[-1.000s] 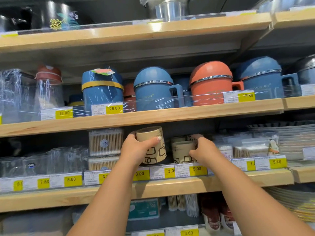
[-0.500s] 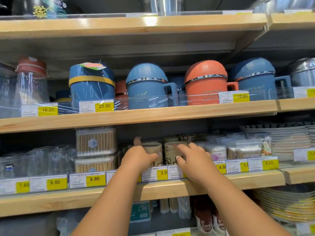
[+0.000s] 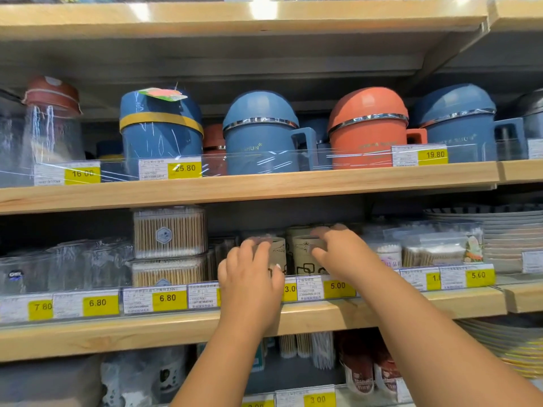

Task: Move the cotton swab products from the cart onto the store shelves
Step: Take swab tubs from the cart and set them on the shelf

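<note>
Head view: the beige cotton swab tub (image 3: 277,254), raised a second ago, now stands on the middle shelf (image 3: 323,314) beside its twin (image 3: 305,257). The left hand (image 3: 249,277) wraps it loosely; the right hand (image 3: 338,251) rests fingers-spread on the twin (placement looks nearly done).

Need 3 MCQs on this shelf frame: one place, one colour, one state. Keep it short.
1. Where do the beige cylindrical tubs stand?
A. top shelf
B. middle shelf, behind the 5.00 tag
C. bottom shelf

2. What colour is the domed container above the 19.80 tag?
A. orange
B. green
C. white

3. What is the left hand doing?
A. hanging clear of the shelf
B. holding a price tag
C. wrapped around a beige tub on the shelf

Answers:
1 B, they sit between the two hands on the middle shelf.
2 A, orange body with a metal band.
3 C, its fingers curl over the tub; the right hand rests on the neighbouring tub.
</note>
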### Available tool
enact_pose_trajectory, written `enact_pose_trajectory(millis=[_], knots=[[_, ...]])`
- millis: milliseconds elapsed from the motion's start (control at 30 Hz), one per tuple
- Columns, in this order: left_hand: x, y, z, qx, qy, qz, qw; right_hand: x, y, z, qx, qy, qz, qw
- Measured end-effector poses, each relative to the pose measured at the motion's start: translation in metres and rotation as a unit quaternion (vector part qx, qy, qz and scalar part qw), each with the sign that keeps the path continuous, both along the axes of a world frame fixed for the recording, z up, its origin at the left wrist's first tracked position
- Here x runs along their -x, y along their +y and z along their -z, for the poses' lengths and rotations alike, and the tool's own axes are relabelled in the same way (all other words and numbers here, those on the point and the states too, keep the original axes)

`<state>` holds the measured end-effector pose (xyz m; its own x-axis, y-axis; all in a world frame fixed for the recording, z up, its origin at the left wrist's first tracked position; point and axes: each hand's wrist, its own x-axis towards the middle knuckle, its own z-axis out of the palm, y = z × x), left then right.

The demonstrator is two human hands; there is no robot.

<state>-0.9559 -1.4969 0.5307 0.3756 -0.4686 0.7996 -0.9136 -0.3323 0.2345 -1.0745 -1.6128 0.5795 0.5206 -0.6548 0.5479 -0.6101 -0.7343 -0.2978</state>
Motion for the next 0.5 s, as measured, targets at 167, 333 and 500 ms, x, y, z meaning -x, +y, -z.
enact_pose_trajectory(millis=[167,333,500], knots=[[-0.005,0.007,-0.003,0.0,0.029,0.035,0.999,-0.006,-0.003,-0.025,-0.065,0.107,0.058,0.99],[-0.006,0.013,-0.004,-0.009,0.05,0.033,0.998,-0.015,-0.006,-0.017,-0.026,0.041,0.056,0.997],[-0.005,0.016,0.001,-0.004,0.05,0.039,0.998,-0.027,0.004,-0.01,0.0,0.004,0.023,1.0]])
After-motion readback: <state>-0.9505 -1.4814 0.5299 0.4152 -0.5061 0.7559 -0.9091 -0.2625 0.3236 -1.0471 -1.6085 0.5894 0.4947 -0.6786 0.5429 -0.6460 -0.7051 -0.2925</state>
